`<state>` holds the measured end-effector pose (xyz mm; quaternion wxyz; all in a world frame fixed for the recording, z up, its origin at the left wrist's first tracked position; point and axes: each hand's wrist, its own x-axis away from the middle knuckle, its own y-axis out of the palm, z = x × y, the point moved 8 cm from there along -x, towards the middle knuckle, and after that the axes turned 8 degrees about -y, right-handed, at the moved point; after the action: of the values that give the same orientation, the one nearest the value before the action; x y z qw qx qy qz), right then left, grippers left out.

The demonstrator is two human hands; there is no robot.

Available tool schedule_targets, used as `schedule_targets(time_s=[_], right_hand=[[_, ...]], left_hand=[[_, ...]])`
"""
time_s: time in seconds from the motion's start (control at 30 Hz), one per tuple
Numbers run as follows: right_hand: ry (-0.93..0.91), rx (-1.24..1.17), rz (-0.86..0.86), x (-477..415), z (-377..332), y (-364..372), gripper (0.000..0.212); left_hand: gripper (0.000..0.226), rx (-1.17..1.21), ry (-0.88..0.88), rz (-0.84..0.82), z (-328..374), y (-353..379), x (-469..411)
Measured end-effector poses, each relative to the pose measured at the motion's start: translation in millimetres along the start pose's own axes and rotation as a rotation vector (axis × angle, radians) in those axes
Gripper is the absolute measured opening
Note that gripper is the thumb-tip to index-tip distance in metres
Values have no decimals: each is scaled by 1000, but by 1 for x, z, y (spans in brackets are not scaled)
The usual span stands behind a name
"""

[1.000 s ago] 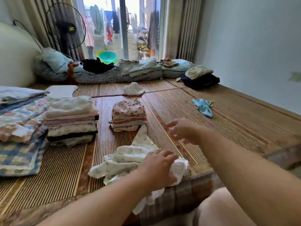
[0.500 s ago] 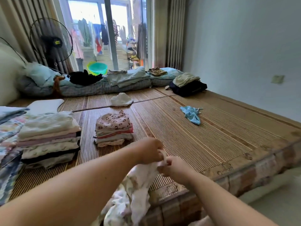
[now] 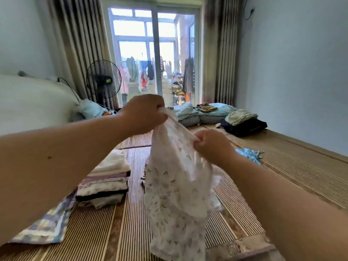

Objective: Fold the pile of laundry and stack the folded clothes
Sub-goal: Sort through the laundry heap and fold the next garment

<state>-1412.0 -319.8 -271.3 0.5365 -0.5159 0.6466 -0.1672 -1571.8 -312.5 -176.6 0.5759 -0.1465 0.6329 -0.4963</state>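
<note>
Pale walls are enclosing a bedroom where a striped woven bamboo mat (image 3: 131, 232) is covering the bed, with a glass sliding door (image 3: 154, 53) and grey-brown pleated curtains (image 3: 81, 44) standing at twelve o'clock. At eight o'clock a blue-and-cream patchwork blanket (image 3: 47, 228) is lying flat on the mat, its edge tucking under the person's left forearm. Just beside it, toward nine o'clock, a stack of folded clothes (image 3: 107, 178) in white, lilac and black layers is sitting squarely on the mat. At eleven o'clock a black round standing fan (image 3: 103, 80) is facing into the room.

Moving to the centre, the left hand (image 3: 145, 113) is raised above the mat, its grip clamped on the top edge of a thin white garment with small pastel prints (image 3: 175, 185). That garment is hanging in the air between both hands, draping down toward six o'clock, where its lower end is reaching the near edge of the mat; blur is hiding its exact shape. At its three o'clock side the right hand (image 3: 211, 146) is sitting lower than the left, its grip pinching together on the same upper edge.

Further right, at three o'clock, a small crumpled light blue cloth (image 3: 248, 155) is lying alone on the mat. At two o'clock a dark navy bundle topped with a cream garment (image 3: 243, 123) is resting near the wall, well apart from the stack.
</note>
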Motion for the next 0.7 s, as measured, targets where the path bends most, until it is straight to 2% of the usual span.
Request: schedule_targets(time_s=[0.07, 0.13, 0.2, 0.27, 0.33, 0.4, 0.47, 0.5, 0.53, 0.57, 0.63, 0.7], right_hand=[[22, 121, -82, -7, 2, -16, 23], [3, 194, -150, -14, 1, -30, 19], [-25, 192, -118, -21, -5, -47, 21], [-5, -15, -60, -28, -8, -58, 24], [65, -396, -24, -30, -9, -61, 26], [91, -589, 45, -30, -10, -66, 17], [78, -660, 80, -28, -13, -72, 4], [70, -693, 75, -27, -16, -74, 7], [68, -714, 67, -26, -16, -76, 12], [71, -726, 65, -26, -15, -78, 16], [59, -688, 76, -25, -16, -85, 17], [10, -576, 106, -25, -19, -95, 25]], left_hand=[[4, -68, -47, 28, -24, -17, -3], [18, -123, -102, -6, -48, -25, -1], [26, -233, -121, -98, -62, -24, 4], [18, -302, -148, -164, -70, -22, 9], [21, -249, -259, -222, -78, -23, 13], [20, -75, -406, -251, -92, -22, 16], [13, 343, -543, -252, -102, -17, 22], [11, 612, -598, -237, -103, -16, 26], [19, 843, -634, -235, -104, -13, 30], [24, 998, -647, -256, -103, -9, 34], [10, 1064, -638, -306, -96, -2, 40], [20, 1041, -614, -302, -92, 1, 42]])
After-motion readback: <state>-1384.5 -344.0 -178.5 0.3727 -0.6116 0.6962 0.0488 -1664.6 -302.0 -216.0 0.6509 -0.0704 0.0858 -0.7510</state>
